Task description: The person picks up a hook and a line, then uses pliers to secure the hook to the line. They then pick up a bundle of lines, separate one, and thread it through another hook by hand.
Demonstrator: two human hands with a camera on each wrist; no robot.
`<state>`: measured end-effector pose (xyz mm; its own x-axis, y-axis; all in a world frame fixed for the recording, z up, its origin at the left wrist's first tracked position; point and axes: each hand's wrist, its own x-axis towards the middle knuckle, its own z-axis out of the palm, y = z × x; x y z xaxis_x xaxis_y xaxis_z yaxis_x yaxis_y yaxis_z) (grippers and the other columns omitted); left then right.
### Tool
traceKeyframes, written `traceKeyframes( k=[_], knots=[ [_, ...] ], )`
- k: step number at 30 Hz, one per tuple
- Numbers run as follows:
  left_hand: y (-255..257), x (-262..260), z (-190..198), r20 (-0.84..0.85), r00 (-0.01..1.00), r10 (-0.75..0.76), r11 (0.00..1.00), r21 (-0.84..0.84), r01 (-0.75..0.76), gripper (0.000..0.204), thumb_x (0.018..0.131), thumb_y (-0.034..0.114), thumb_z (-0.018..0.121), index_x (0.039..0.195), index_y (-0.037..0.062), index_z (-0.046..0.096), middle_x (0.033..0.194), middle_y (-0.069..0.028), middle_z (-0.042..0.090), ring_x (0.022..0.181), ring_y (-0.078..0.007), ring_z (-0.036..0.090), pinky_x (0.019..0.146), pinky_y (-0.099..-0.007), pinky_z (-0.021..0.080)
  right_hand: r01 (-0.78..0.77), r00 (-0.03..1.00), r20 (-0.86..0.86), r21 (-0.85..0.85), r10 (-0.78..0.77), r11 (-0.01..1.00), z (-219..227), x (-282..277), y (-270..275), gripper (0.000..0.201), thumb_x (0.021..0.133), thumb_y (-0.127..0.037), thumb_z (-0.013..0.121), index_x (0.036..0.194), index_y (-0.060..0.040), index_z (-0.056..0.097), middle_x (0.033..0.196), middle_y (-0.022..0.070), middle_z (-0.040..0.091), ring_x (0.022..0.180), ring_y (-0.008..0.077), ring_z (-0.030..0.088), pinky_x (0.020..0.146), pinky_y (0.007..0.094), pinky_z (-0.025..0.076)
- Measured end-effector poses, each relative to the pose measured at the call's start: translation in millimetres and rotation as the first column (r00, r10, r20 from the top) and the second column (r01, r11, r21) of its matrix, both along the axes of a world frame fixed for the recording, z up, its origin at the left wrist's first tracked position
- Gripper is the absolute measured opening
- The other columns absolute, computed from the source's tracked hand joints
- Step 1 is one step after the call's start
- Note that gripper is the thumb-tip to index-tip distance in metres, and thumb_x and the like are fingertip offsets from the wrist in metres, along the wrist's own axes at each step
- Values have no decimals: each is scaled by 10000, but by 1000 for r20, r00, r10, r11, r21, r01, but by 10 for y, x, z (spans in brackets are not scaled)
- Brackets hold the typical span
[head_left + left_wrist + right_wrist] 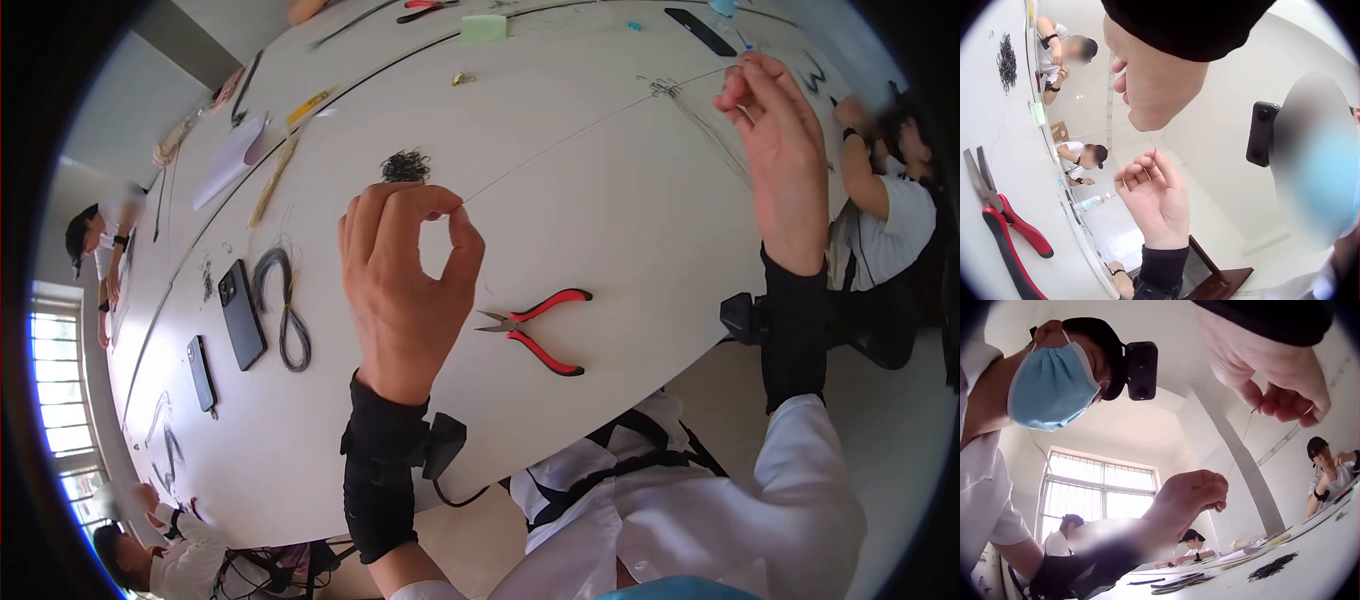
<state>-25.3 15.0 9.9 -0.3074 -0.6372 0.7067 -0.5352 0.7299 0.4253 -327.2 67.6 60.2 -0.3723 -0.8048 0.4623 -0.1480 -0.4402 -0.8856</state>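
A thin pale line (560, 144) runs taut between both hands above the table. My left hand (405, 265) pinches its lower end between thumb and forefinger, the other fingers curled. Higher up at the right, my right hand (785, 145) pinches the other end with its palm turned up. A short dark tip (1252, 412) shows at the right fingertips in the right wrist view; I cannot tell what it is. Red-and-black pliers (515, 322) lie with handles spread, to the right of the left hand. Behind that hand sits a heap of small black hook-like pieces (405, 166).
Left on the white table (570, 230) lie two phones (242, 315), a coil of dark cord (285, 310), a pale bundle (273, 180) and a yellow cutter (308, 106). More hook-like pieces (664, 88) with pale strands lie near the right hand. Other people sit around the table.
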Motion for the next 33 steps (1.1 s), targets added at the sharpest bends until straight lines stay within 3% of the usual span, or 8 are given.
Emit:
traceKeyframes(
  k=[12,19,25,28,30,31,32,33],
  knots=[
    [297,-229,-5,-34,958,-285,880,386,276,130,801,-46,703,886,32,643,839,-72,630,807,-234,612,800,-349,482,632,738,-65,-283,-672,721,737,-2124,1243,198,1029,-106,581,1108,73,610,1099,139,610,1060,228,622,1065,406,525],
    [879,-520,-220,26,612,-790,516,567,642,205,757,-48,748,912,42,648,870,-92,625,867,-273,618,863,-381,450,791,524,-6,-367,-852,489,1308,-2014,1713,294,1034,-22,437,1262,132,540,1283,190,597,1253,328,591,1141,386,473],
    [885,-487,-232,68,549,-833,475,596,648,218,786,-15,766,973,43,669,901,-90,631,861,-285,608,806,-393,450,712,-313,-756,-588,-575,385,1540,-2274,2111,495,942,114,425,1401,-17,558,1363,160,621,1258,245,624,1031,309,502],
    [849,-478,-160,86,576,-813,515,567,643,195,811,-4,745,983,25,658,896,-97,621,855,-286,605,796,-396,453,729,435,-560,-240,-705,641,1408,-2179,1685,320,1024,-151,602,1315,-22,641,1204,105,699,1098,196,682,974,288,499],
    [826,-467,-129,102,599,-794,545,556,628,184,822,-2,739,987,20,660,897,-98,626,843,-285,604,786,-397,458,626,539,-726,7,-426,780,1235,-2390,1415,291,1012,-216,641,1213,-7,674,1054,63,717,896,118,664,836,242,514],
    [816,-464,-126,106,611,-785,558,551,620,185,825,-5,743,991,24,669,902,-96,637,832,-285,605,774,-396,460,671,435,-803,-14,-408,742,1095,-1679,1082,139,981,-132,656,1034,-4,667,696,-33,605,531,29,504,496,186,414],
    [804,-457,-127,111,622,-775,570,548,612,185,828,-8,747,995,28,677,906,-94,647,820,-284,605,763,-396,463,657,344,-900,27,-268,753,1007,-1686,935,131,968,-123,666,959,8,665,773,25,677,615,54,591,566,197,469],
    [777,-441,-138,110,628,-771,575,544,611,180,829,-5,740,992,23,668,894,-96,636,830,-285,605,776,-398,463,539,563,-816,245,-128,806,694,-1612,505,147,990,-134,639,994,13,647,716,3,628,581,57,546,532,223,441]
  ],
)
